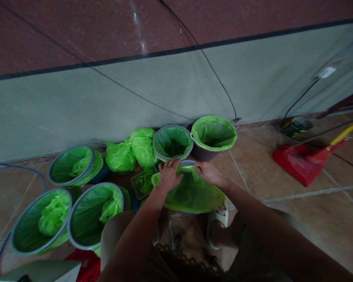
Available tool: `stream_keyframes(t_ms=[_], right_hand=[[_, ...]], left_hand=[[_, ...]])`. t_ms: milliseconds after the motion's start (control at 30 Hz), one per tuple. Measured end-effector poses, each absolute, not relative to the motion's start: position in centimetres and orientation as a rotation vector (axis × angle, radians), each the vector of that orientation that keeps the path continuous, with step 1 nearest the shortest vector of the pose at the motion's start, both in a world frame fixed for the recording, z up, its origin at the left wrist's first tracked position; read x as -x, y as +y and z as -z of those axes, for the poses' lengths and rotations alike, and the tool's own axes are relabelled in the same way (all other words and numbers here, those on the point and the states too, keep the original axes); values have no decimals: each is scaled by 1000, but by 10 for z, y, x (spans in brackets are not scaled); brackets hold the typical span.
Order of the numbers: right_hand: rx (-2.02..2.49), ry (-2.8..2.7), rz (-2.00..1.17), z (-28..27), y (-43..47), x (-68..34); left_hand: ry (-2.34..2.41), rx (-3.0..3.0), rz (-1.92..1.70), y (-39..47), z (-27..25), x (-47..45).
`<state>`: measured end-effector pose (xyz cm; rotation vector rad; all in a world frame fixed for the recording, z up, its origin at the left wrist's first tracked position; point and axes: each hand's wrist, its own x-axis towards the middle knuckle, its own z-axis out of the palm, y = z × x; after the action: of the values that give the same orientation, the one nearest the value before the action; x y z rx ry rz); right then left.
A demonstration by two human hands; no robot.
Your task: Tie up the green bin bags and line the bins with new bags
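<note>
Here: green bag (195,197), far edge pinched by my right fingers (199,168); left fingers (173,164) alongside, grip unclear; even tension advisable.

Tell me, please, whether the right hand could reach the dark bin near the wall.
Probably yes: the right hand is close to the dark bin with nothing visible between, though that hand grips a green bag.

Bare arms extended, a person leans over parted knees (114,228), the left forearm (141,226) and right forearm (261,213) angling inward. The left hand (170,175) shows its back, fingers slightly spread; the right hand (210,173) (nearly level with it) curls inward, fingers bent.
</note>
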<state>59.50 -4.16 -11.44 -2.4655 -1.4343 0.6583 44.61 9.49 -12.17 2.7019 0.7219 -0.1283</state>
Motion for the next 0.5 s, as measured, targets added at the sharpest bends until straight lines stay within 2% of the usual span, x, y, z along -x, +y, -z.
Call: stream_keyframes(t_ms=[133,367,500], right_hand=[[2388,-1487,-619,104,-43,-587],[2532,-1404,-522,91,-49,-596],[2572,-1381,-577,92,-49,-599]], left_hand=[[664,-2701,147,95,119,-451],[834,-2736,347,102,119,-447],[864,-2715,351,102,121,-446]])
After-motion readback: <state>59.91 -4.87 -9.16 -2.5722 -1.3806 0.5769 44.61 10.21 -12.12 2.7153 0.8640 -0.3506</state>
